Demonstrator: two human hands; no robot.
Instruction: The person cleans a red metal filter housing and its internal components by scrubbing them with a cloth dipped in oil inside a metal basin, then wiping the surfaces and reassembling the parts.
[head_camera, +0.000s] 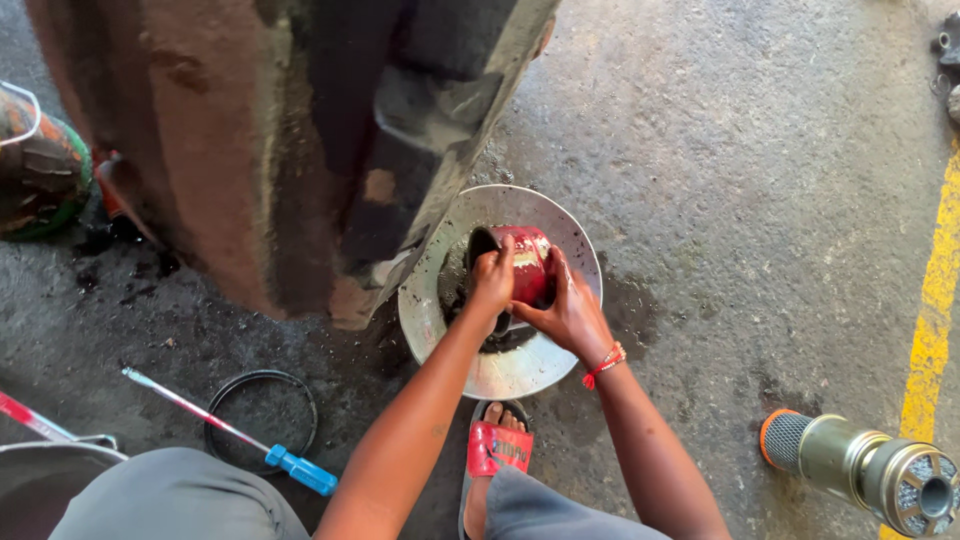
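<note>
Head view, looking straight down at the oil-stained concrete floor (760, 180). Both hands closed round a red cylindrical metal canister (525, 262), tipped on its side with the dark open end toward upper left. Left hand (492, 283) curled over the canister's near rim, fingers wrapped; right hand (568, 312) cupped against the body from the right, red thread band at the wrist. Held directly over a shallow round silvery metal basin (500, 365) with dark greasy sludge in its middle, probably so drips and grime landed in the pan rather than on the floor. Cannot tell whether the canister touched the basin bottom or hung just above it.

Basin parked tight against a large rusty brown vehicle part (250, 150), most likely to keep the work within reach. Foot in a red slide sandal (497, 447) planted at the basin's near edge, consistent with a squat.

Well left of the basin: black rubber ring (262, 415) flat on the floor, blue-handled screwdriver (235, 432) lying across it. Apart at lower right: cylindrical brass-coloured metal filter with mesh end (860, 468), on its side near a yellow painted floor line (935, 310).
</note>
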